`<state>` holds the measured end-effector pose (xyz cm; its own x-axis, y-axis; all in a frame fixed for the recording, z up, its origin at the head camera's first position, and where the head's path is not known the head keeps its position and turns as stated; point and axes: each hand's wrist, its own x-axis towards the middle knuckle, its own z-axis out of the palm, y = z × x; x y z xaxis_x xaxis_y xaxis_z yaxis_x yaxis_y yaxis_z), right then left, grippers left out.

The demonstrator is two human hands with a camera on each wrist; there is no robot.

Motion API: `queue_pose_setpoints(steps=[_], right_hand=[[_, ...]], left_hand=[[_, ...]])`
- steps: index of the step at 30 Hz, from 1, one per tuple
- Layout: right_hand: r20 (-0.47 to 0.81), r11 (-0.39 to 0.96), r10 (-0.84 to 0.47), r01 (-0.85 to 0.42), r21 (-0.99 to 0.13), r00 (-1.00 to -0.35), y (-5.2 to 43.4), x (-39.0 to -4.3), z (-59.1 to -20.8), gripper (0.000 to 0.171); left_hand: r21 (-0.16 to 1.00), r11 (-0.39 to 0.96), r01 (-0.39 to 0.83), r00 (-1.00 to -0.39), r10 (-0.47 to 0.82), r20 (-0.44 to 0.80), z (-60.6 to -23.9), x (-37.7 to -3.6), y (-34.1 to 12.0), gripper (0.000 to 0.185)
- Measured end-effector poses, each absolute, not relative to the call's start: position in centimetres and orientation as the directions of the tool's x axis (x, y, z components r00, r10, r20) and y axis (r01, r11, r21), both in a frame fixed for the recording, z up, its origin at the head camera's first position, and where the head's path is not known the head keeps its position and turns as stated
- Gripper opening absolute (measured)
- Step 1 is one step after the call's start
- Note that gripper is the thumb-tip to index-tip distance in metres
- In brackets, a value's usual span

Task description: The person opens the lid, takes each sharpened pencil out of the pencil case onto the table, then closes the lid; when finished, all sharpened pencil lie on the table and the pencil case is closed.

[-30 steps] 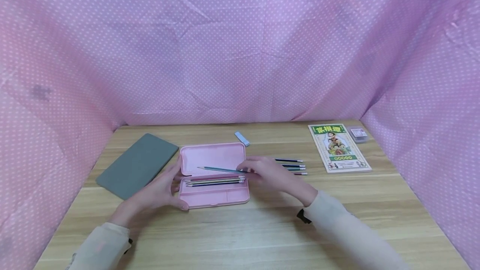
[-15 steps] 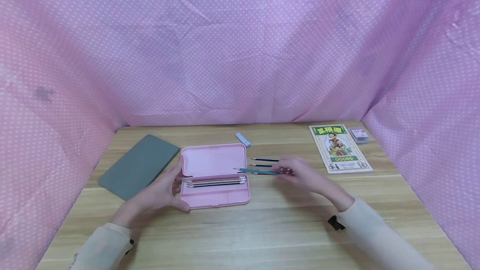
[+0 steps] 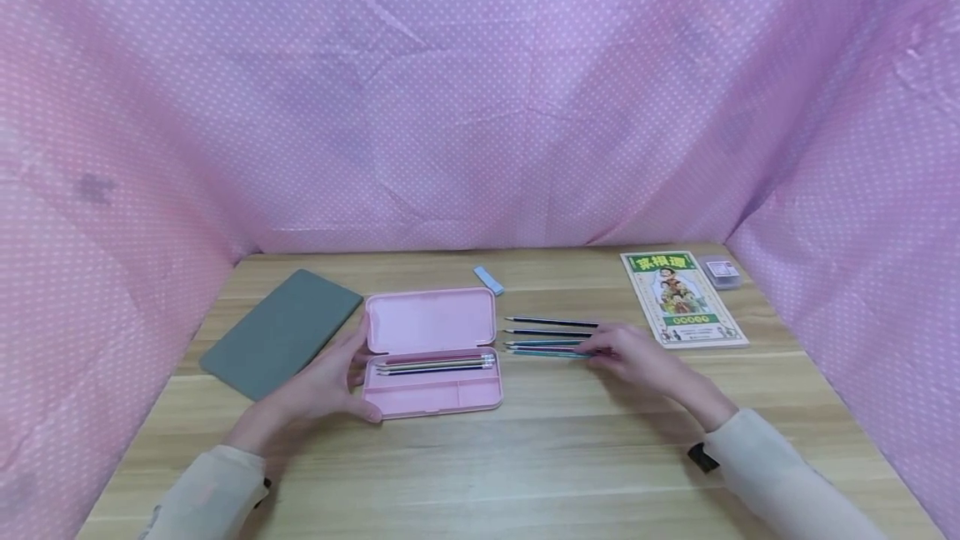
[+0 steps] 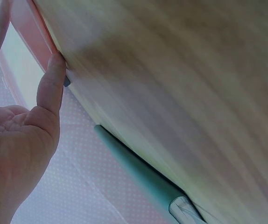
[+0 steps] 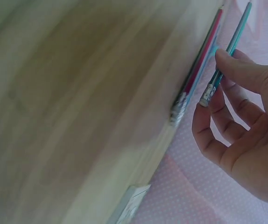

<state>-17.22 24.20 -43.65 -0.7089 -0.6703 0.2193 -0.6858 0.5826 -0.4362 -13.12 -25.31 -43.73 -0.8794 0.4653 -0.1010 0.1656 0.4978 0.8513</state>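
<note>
Reaching right of the pink pencil case (image 3: 432, 352), my right hand (image 3: 637, 359) pinched a teal pencil (image 5: 230, 47) beside the others on the table; my left hand (image 3: 326, 383) cupped the case's left end, fingers relaxed.

Booklet (image 3: 681, 298): Chinese title on green banner, illegible.

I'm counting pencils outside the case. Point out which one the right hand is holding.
The teal pencil, nearest the person in the row on the table; the right hand pinches its eraser end, the others lie untouched.
</note>
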Motion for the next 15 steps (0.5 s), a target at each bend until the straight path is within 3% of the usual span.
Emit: queue_pose_setpoints(steps=[15], right_hand=[[0.219,0.605,-0.685,-0.710,-0.360,-0.695,24.50,-17.92,-44.54,0.029]], left_hand=[[0.873,0.459,0.163,-0.871,0.483,-0.091,-43.89,-13.22,-25.29,0.148]])
